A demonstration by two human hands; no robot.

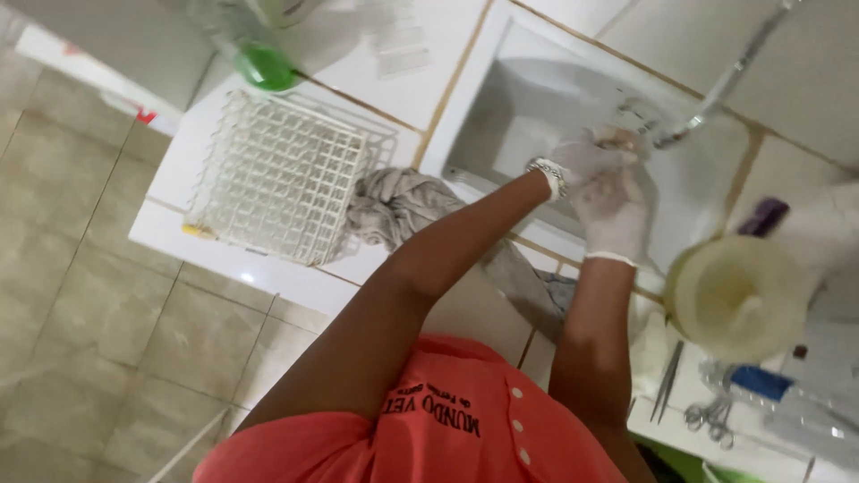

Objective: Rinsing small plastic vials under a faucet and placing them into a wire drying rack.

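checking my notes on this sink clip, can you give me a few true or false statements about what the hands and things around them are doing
1. Both hands wear white gloves. True: left hand, right hand.
2. The hands are over the white sink, near the faucet. True.
3. The white wire rack sits inside the sink. False: it stands on the counter beside it.
4. A grey cloth lies between rack and sink. True.
5. The scissors are in the right hand. False: they lie on the counter.
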